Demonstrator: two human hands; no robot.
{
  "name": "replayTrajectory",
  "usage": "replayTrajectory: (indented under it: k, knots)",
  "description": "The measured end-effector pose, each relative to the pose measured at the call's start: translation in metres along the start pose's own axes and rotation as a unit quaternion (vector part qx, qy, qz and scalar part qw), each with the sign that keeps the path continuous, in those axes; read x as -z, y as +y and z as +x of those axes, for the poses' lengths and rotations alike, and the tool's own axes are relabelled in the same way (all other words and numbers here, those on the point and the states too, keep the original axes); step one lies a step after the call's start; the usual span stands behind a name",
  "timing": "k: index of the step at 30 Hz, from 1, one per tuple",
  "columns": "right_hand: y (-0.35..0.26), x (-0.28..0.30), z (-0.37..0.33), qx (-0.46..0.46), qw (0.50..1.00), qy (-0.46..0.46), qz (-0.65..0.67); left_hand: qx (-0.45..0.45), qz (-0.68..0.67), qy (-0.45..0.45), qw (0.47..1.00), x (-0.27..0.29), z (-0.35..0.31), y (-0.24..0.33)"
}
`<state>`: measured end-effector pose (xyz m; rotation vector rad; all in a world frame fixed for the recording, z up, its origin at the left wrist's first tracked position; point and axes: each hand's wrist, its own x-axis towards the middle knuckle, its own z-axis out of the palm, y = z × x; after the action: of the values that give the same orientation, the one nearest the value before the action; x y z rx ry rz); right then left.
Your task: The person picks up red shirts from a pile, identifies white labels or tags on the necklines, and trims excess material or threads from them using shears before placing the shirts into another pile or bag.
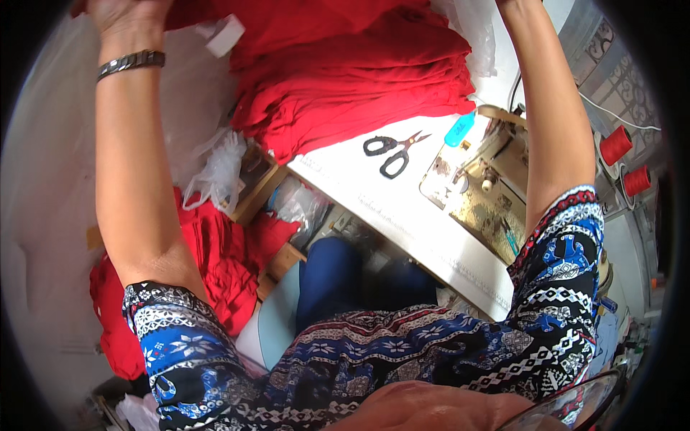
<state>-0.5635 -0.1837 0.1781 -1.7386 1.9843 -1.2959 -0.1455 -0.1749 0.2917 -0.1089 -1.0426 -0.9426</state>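
Currently, left grip [133,10] cropped, right grip out of view; I can't tell what's pinched. Beside left grip: layered red fabric [352,79]; lower right: spread black-handled metal scissors [392,167].

Rumpled red cloth [352,82] lies layered on the white tabletop [348,172].

A white table [402,197] bears red cloth [352,82] and scissors [404,146].

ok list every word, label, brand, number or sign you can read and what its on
No text is clear enough to quote.
Blue tag beside the sewing machine: dark marks, too small to read.
White table edge: fine marks in a row, too small to read.
White tag by the red cloth: no writing can be made out.
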Motion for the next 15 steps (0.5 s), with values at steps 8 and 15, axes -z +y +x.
replayTrajectory:
  k: [8,15]
  knots:
    - [0.044,-0.009,0.064,-0.076,0.981,-0.095,-0.151,0.317,0.082,0.229,0.917,0.076,-0.101,-0.092]
    - [0.029,-0.015,0.046,0.019,0.955,0.02,-0.295,0.374,0.129,0.202,0.896,0.086,-0.151,-0.068]
